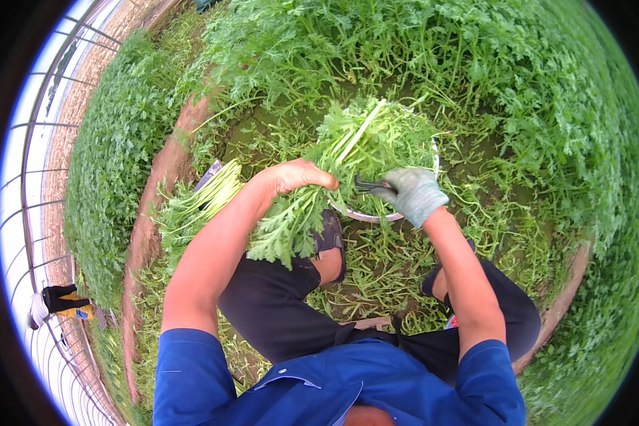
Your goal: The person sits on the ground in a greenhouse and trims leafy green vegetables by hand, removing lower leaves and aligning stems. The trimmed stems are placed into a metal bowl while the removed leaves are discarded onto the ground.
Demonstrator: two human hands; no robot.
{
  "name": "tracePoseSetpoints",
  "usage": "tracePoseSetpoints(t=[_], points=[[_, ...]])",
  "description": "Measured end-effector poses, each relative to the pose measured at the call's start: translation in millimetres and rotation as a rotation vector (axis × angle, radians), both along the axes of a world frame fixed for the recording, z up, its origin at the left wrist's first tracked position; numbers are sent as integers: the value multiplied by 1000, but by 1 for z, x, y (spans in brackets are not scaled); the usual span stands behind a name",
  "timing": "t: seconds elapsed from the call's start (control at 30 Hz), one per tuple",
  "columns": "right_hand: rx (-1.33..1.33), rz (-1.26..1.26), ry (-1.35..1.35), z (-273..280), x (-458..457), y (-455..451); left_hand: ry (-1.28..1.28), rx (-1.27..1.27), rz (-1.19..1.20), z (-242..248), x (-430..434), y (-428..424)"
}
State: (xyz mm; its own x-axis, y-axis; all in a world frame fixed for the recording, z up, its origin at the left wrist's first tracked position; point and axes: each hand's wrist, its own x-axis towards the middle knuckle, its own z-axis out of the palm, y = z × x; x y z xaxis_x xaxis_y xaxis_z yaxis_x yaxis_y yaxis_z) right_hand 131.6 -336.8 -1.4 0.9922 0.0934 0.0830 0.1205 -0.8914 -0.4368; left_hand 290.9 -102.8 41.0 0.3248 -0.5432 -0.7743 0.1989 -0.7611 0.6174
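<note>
My bare left hand point(298, 175) is closed around a bunch of leafy greens point(290, 229), which look like garland chrysanthemum. The leaves hang toward my knee, and pale cut stems point away from me. Across from it, my right hand point(412, 194) wears a grey-green glove and grips a small dark tool point(371, 185). Its tip is lost among the leaves, so I cannot tell its exact kind. Below both hands sits a round basin point(370, 216) heaped with loose greens point(399, 133); most of its rim is covered.
Trimmed stalks point(221, 189) lie bundled beyond my left forearm. Tall greens point(431, 37) grow ahead and to the right, with another bed point(114, 122) past a soil ridge point(152, 223). Cut leaves litter the ground point(367, 266). Another person point(58, 303) is by the greenhouse frame point(29, 160).
</note>
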Motion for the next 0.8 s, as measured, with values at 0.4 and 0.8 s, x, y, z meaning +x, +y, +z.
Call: tracePoseSetpoints(t=[0.4, 0.8], points=[[4, -563, 503, -47, 17, -107, -898, 503, -971, 17, 23, -24], [13, -429, 574, -39, 68, -21, -2010, 138, -1091, -14, -1, -48]])
